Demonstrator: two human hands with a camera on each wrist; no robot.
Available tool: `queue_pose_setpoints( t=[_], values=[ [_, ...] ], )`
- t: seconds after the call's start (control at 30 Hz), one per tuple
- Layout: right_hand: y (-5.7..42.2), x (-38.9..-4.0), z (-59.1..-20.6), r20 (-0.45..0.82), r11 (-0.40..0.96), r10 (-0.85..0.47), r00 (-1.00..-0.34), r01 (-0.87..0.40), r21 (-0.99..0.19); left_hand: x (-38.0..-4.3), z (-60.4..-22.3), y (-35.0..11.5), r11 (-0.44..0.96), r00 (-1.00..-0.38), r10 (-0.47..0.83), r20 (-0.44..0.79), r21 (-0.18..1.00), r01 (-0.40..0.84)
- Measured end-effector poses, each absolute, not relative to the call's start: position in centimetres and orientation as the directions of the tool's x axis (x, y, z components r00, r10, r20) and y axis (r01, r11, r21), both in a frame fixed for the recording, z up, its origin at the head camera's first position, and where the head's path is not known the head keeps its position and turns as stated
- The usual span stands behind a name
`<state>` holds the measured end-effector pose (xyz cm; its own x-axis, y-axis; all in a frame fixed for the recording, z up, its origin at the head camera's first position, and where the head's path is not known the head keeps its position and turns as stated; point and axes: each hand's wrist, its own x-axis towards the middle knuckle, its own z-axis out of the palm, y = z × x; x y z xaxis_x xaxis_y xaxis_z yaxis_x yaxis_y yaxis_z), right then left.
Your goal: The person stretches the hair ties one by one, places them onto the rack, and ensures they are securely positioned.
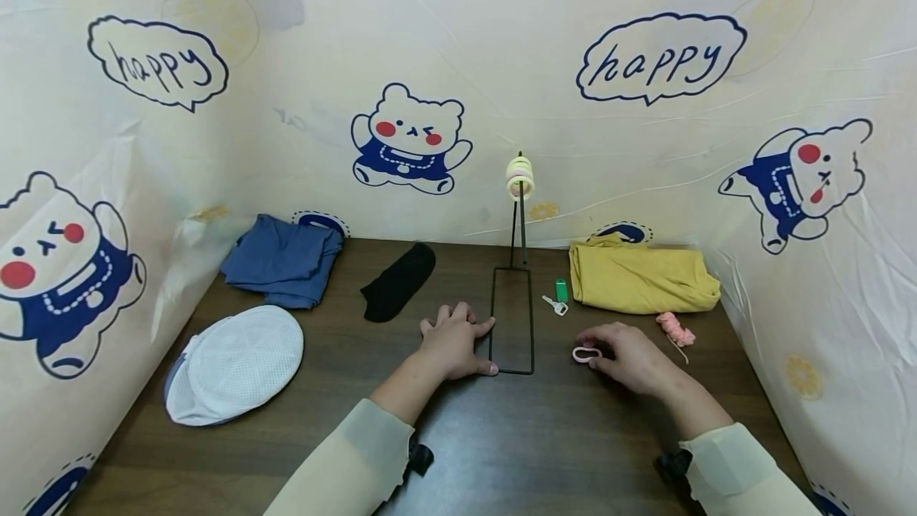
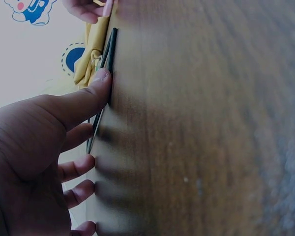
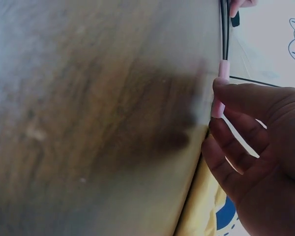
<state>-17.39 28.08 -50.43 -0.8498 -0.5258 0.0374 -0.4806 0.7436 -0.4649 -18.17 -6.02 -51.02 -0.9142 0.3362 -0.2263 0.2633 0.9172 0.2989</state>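
Observation:
A black wire stand (image 1: pixel 531 317) has a flat rectangular base on the table. Pale yellow and pinkish bands (image 1: pixel 520 175) sit around its top arm. My left hand (image 1: pixel 453 341) touches the left side of the base with thumb and forefinger, fingers spread. In the left wrist view, the thumb (image 2: pixel 96 91) lies against the base wire and the other fingertips rest on the tabletop. To the right of the stand, my right hand (image 1: pixel 630 357) pinches a pale pink hair tie (image 1: pixel 587 354) between thumb and fingers, close over the table. The right wrist view shows this hair tie (image 3: pixel 220 98) edge-on.
A green-tagged key (image 1: pixel 559 297) lies between the stand and a folded yellow cloth (image 1: pixel 645 277). A pink yarn bundle (image 1: pixel 676 329) is beyond my right hand. On the left are a black sock (image 1: pixel 399 281), folded blue cloth (image 1: pixel 282 261) and a white mesh bag (image 1: pixel 239 361).

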Motion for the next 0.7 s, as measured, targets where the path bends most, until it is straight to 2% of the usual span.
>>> queue_pose_setpoints(
  t=[0.23, 0.7],
  values=[
    [27.9, -17.4, -49.7, 0.107, 0.741, -0.506, -0.856, -0.495, -0.454, -18.2, -50.9, -6.0, 0.917, -0.913, 0.335, -0.234, 0.302, 0.259],
    [26.4, -17.3, -46.8, 0.235, 0.67, -0.514, -0.825, -0.557, -0.491, -18.2, -50.7, -6.0, 0.915, -0.913, 0.337, -0.232, 0.311, 0.258]
  ],
)
